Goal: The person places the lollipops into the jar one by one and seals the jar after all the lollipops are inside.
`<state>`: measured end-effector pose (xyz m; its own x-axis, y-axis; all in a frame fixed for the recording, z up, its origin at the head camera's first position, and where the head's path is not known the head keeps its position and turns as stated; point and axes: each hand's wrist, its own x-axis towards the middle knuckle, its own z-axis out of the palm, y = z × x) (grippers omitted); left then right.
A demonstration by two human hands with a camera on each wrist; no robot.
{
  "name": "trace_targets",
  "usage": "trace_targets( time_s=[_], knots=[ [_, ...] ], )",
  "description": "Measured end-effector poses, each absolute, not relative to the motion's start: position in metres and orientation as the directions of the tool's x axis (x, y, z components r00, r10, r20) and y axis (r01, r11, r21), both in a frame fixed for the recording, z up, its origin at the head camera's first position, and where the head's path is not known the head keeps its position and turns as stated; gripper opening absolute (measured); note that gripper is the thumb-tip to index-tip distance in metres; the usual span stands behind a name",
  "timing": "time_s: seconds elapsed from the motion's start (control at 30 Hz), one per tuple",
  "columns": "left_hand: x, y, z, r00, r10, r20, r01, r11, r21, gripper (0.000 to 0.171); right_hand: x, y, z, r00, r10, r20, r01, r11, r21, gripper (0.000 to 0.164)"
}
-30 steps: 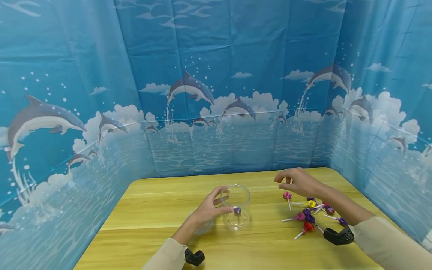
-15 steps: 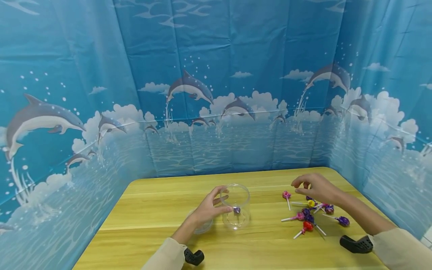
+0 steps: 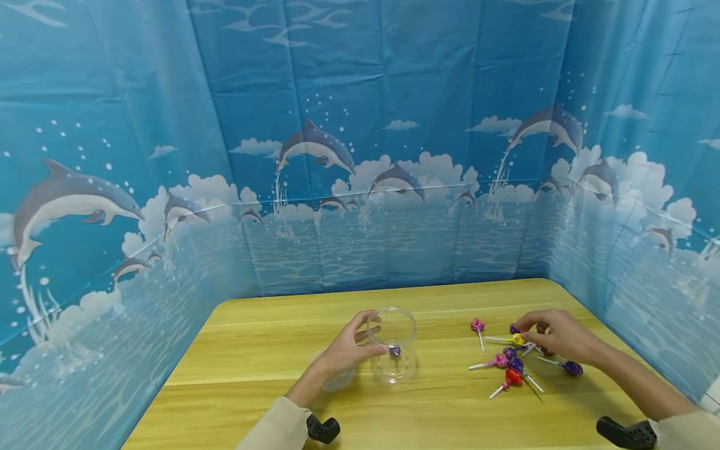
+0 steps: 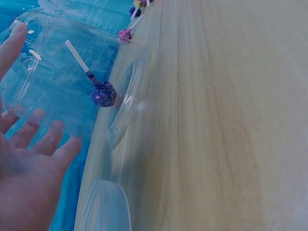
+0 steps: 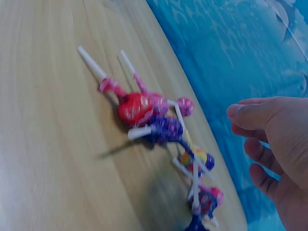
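Note:
My left hand (image 3: pixel 345 350) holds a clear plastic jar (image 3: pixel 398 334) upright on the table, thumb on the near side and fingers round the far side. Inside the jar, a purple-wrapped lollipop (image 4: pixel 103 94) rests head down with its white stick leaning up. My right hand (image 3: pixel 559 337) hovers just above the far part of a lollipop pile, fingers loosely bent; in the right wrist view nothing sits between them. Near that hand lie a yellow lollipop (image 3: pixel 517 339) and a purple lollipop (image 3: pixel 572 369). A red lollipop (image 5: pixel 134 108) lies at the near side of the pile.
A clear round lid (image 4: pixel 108 209) lies on the wooden table (image 3: pixel 253 350) beside the jar, partly behind my left forearm. One pink lollipop (image 3: pixel 477 325) lies apart at the pile's left. A blue dolphin-print curtain (image 3: pixel 360 250) hangs behind the table.
My right hand has moved right and then down, from above the pink lollipop to close over the pile's far right part. The left hand and jar have stayed put.

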<state>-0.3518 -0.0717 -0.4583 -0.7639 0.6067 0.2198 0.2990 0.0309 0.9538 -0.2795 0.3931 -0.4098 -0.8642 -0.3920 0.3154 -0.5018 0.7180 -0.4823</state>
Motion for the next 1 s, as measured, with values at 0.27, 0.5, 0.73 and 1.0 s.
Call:
trace_targets(
  time_s=[0.27,0.5,0.73,1.0],
  knots=[
    [-0.35,-0.07,-0.456,-0.764,0.609,0.213,0.288,0.027,0.957,0.076,-0.27,0.418,-0.428,-0.86,-0.382,0.338,-0.499,0.768,-0.402,0.009],
    [-0.35,-0.072,-0.456,-0.771,0.603,0.206,0.293,0.047,0.955,0.079,-0.268,0.43,-0.447,-0.845,-0.39,0.365,-0.516,0.772,-0.371,0.006],
    [-0.351,-0.072,-0.457,-0.762,0.613,0.208,0.302,0.052,0.952,0.079,-0.266,0.429,-0.456,-0.871,-0.375,0.318,-0.48,0.789,-0.384,0.006],
    [-0.349,-0.072,-0.455,-0.771,0.603,0.204,0.298,0.059,0.953,0.081,-0.264,0.424,-0.452,-0.854,-0.398,0.336,-0.51,0.768,-0.387,0.006]
  ],
)
